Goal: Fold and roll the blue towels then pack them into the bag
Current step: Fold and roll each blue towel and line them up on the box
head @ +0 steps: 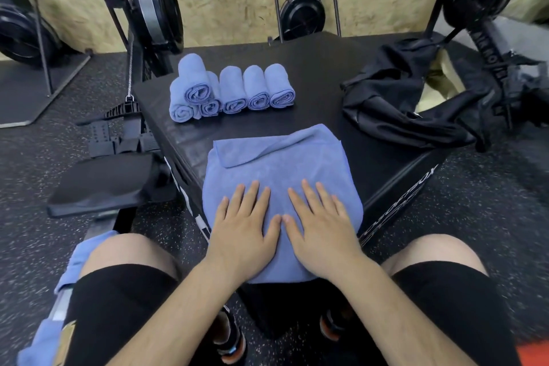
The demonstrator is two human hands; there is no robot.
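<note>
Several rolled towels [231,89] sit near the box's [312,68] far-left corner. Another towel [279,163] lies folded at its near edge, pressed by left hand [242,226] and right hand [323,226], grip flat and open. The bag [395,92] at the right edge seems unpacked.

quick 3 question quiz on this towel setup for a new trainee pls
1. True or false: the left hand and right hand both lie flat on the unrolled towel.
2. Where is the black bag? A) on the floor B) on the black box, right of the rolled towels C) on the person's lap
3. How many rolled towels can be counted?
Key: 1 true; 2 B; 3 six.
</note>
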